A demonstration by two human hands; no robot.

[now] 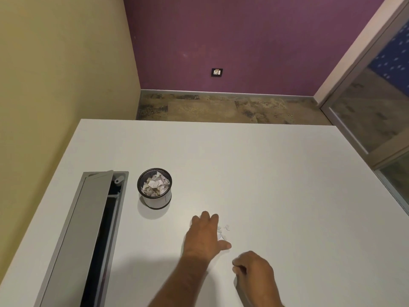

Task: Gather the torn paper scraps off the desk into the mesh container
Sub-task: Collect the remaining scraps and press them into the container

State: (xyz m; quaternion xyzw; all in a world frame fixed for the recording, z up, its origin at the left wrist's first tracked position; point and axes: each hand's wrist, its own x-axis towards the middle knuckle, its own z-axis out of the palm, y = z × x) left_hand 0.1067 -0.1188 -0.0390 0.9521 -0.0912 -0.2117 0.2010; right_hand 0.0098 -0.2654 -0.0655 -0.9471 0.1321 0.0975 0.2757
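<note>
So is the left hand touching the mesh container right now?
Apart. The head view shows bare white desk between the left hand and the mesh container, which stands farther back.

I see white paper scraps [222, 232] just right of my left fingers [205, 218] on the off-white bench [265, 173]. Beyond them, a black mesh container [155, 189] holds white crumpled paper; purple wall [243, 41], mottled brown floor [221, 107].
</note>
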